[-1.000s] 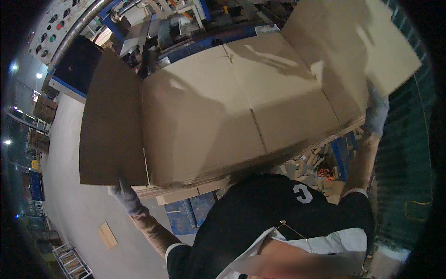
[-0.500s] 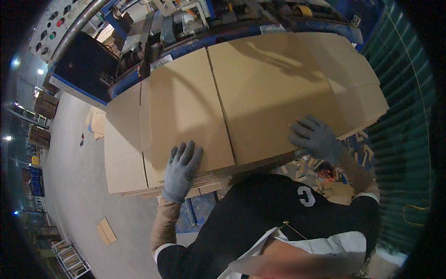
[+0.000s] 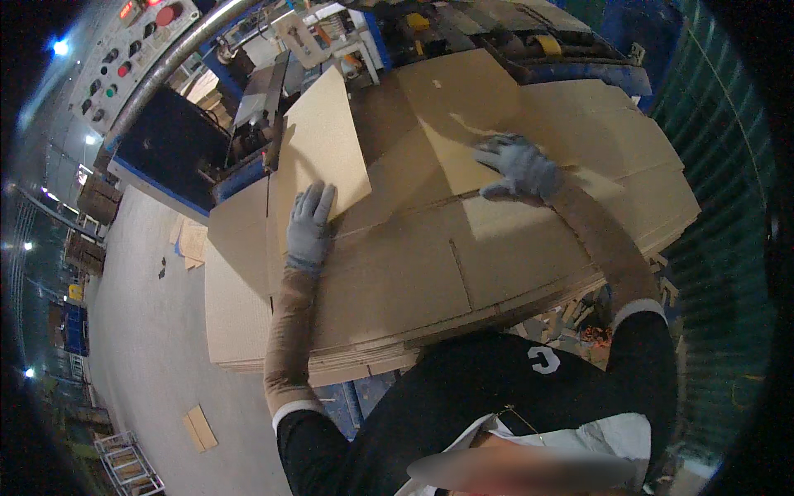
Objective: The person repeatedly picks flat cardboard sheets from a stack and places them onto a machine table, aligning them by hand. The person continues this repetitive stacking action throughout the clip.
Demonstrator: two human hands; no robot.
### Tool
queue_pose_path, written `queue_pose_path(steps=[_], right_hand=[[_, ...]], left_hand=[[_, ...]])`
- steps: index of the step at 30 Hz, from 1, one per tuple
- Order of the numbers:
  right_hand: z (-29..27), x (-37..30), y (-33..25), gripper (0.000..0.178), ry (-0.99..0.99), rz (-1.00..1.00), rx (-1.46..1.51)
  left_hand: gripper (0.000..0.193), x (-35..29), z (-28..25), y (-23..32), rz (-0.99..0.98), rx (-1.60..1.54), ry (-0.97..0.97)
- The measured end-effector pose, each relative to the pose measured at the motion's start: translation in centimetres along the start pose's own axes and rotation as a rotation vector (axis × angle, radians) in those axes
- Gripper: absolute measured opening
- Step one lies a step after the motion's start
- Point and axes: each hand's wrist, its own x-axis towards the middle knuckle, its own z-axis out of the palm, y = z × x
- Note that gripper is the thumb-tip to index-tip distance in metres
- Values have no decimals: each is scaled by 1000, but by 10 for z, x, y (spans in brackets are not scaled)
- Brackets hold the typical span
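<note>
A broad stack of flat brown cardboard blanks (image 3: 389, 289) lies in front of me. On its far part rests a top cardboard sheet (image 3: 463, 95), whose left flap (image 3: 327, 136) slants up toward the machine. My left hand (image 3: 309, 230), in a grey glove, touches the near end of that flap with its fingers stretched out. Farther right, my gloved right hand (image 3: 519, 169) is spread over the sheet near its near edge, thumb apart. Neither hand is closed around anything. The sheet's far edge is partly hidden by the machine.
A machine (image 3: 331, 41) with rollers and metal parts stands beyond the stack. Its control panel (image 3: 124, 62) is at the upper left. A green corrugated wall (image 3: 732, 207) borders the right side. Cardboard scraps (image 3: 571, 314) lie below the stack's right edge; another piece (image 3: 199, 428) lies on the floor.
Both hands have moved forward, away from my body. The top sheet has slid toward the machine, its left flap now raised, uncovering the blanks beneath.
</note>
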Motion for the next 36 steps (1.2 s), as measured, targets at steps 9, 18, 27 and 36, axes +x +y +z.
queue_pose_path(steps=[9, 18, 27, 36], right_hand=[[57, 66, 31, 48, 52, 431, -298], [-69, -229, 147, 44, 275, 1481, -428], [-76, -350, 192, 46, 175, 1802, -252], [-56, -371, 215, 25, 1173, 1193, 467]], left_hand=[[50, 73, 19, -26, -514, 293, -204], [52, -171, -109, -14, -1326, 386, 139], [55, -235, -146, -26, -1451, 101, 770], [44, -250, -205, -59, -1085, -419, 815]])
